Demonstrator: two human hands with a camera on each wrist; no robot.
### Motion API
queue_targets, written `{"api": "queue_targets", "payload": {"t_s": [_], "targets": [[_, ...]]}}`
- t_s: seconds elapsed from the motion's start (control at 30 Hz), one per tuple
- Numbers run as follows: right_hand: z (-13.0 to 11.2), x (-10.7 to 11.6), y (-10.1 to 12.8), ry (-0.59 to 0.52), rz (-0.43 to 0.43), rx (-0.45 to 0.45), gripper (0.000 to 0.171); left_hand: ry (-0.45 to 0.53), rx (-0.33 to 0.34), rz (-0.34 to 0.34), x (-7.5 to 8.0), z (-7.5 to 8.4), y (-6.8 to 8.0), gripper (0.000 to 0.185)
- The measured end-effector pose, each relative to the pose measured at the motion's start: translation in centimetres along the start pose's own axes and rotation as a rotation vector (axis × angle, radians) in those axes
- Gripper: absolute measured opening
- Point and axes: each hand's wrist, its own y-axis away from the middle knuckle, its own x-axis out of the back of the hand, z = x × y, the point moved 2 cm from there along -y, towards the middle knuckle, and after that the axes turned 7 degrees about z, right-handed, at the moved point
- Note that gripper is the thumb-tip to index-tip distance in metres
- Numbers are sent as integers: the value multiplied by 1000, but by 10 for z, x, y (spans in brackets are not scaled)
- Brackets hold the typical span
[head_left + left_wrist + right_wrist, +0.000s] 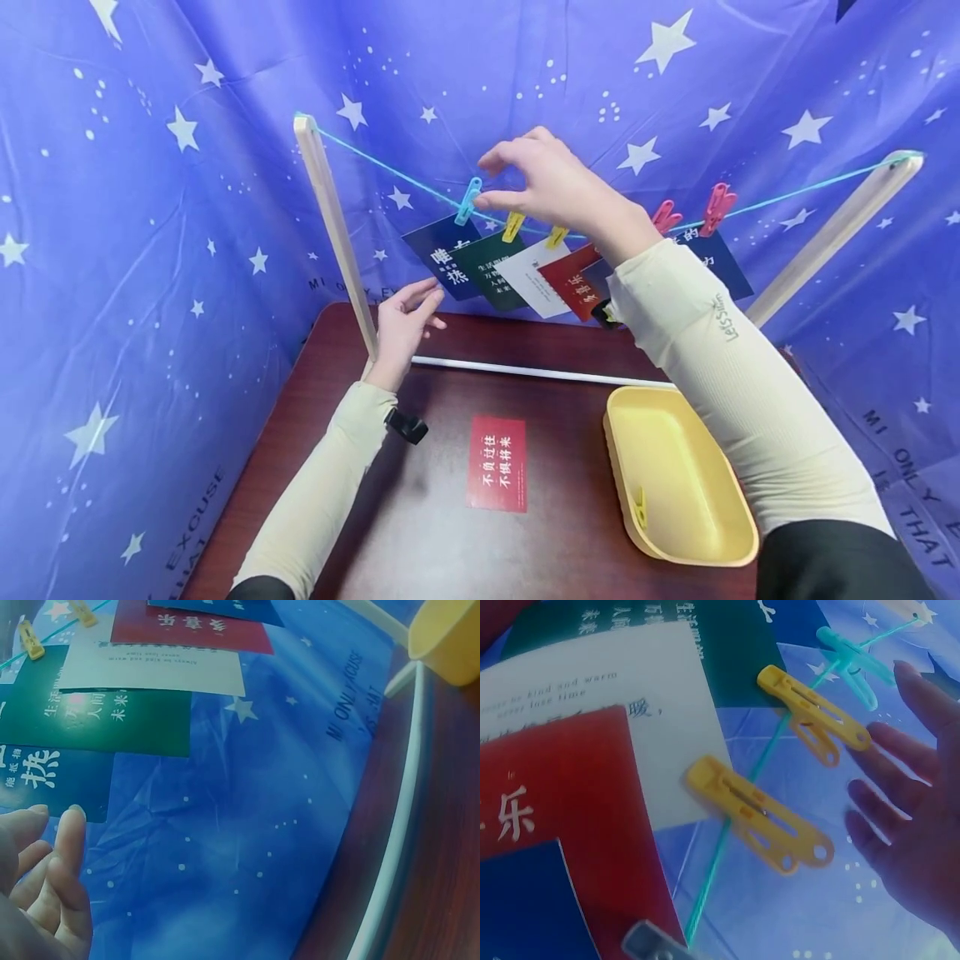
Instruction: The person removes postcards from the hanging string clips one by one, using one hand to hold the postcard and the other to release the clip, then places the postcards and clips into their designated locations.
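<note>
Reading "Let'Slim", right hand's (551,179) sleeve (723,317).

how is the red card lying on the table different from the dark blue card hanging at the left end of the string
The red card on the table lies flat, unclipped, with no hand near it. The dark blue card hangs tilted from the string under a light blue clip; the left hand is at its lower corner, the right hand by its clip. Both carry white Chinese characters.

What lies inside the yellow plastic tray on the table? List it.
Inside the yellow plastic oval tray only one small yellow clothes peg shows, lying near its left wall. The right arm's pale sleeve covers the tray's right rim, so anything there stays hidden.
</note>
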Motion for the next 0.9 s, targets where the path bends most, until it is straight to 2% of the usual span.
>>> {"api": "queue_targets", "payload": {"t_s": [0.2,0.47,0.7,0.9], "targets": [[-4,-6,-6,-34,-52,-27,53,21,-12,-9,-1,0,-1,34],[-6,-5,-6,-47,-22,-35,47,18,-26,-31,-2,5,-5,33],[-4,-10,-8,-76,-5,-29,44,34,-23,13,-2,4,-4,25],[-2,-12,-8,-124,0,-49,39,40,-85,19,-1,2,-4,21]]}}
